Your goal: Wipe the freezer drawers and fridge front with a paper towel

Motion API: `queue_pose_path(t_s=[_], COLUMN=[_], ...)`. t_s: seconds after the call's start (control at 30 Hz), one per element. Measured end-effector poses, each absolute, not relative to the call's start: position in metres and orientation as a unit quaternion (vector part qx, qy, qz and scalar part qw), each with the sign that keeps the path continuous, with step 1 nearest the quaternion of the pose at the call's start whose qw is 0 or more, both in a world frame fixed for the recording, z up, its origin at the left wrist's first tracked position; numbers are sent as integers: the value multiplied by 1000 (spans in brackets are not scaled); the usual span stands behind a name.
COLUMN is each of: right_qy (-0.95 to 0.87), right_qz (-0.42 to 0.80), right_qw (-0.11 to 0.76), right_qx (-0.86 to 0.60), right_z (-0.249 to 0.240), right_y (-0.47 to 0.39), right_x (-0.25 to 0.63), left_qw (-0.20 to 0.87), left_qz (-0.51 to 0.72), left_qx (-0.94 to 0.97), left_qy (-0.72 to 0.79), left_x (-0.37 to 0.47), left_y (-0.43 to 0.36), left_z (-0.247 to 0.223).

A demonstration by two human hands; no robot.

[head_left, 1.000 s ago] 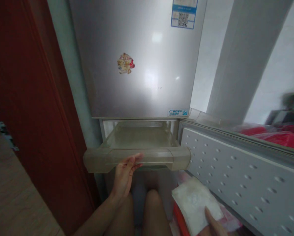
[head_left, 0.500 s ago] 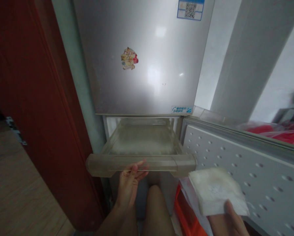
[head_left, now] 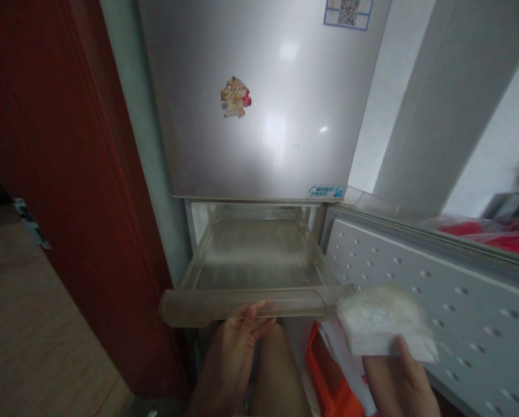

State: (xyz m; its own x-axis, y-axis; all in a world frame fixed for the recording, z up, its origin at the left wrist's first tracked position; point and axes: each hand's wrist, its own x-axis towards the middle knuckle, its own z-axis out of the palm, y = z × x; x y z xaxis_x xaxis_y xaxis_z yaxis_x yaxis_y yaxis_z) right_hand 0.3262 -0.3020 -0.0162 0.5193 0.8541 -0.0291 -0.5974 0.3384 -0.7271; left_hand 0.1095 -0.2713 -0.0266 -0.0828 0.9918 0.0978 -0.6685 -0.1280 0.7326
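Observation:
A clear plastic freezer drawer (head_left: pixel 185 306) juts out from the lower compartment of the fridge, with nothing lying in it. My left hand (head_left: pixel 242 344) grips the lower edge of its front, the thumb and fingertips showing at the middle of the lip. In my right hand (head_left: pixel 398 379) is a folded white cloth (head_left: pixel 385 321), pinched with the thumb on top and the fingers hidden beneath. The cloth is at the right end of the drawer front; whether it touches the drawer I cannot tell.
The lower fridge door (head_left: pixel 450 313) stands swung out to the right. Below the cloth is an orange basket (head_left: pixel 329 370) with a white bag in it. The upper fridge door (head_left: pixel 259 150) is closed. A red-brown wooden door (head_left: pixel 90 202) stands close on the left.
The drawer has come further out towards me, with my left hand on its front. The cloth in my right hand has shifted slightly up, closer to the drawer's right end.

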Motion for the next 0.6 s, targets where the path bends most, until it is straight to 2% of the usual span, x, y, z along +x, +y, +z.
queue_pose_path(t_s=[0.2, 0.4, 0.6], right_qy=[-191, -196, -230], right_qz=[439, 453, 378], right_qw=[796, 760, 765], right_qx=[-371, -423, -468], right_z=[-34, -45, -26], right_y=[-300, -301, -310], right_x=[331, 349, 361], left_qw=[618, 664, 677], left_qz=[665, 672, 675], left_qx=[282, 191, 130], left_qy=[311, 266, 263], left_x=[109, 109, 108], left_y=[-279, -280, -281], left_z=[-31, -41, -44])
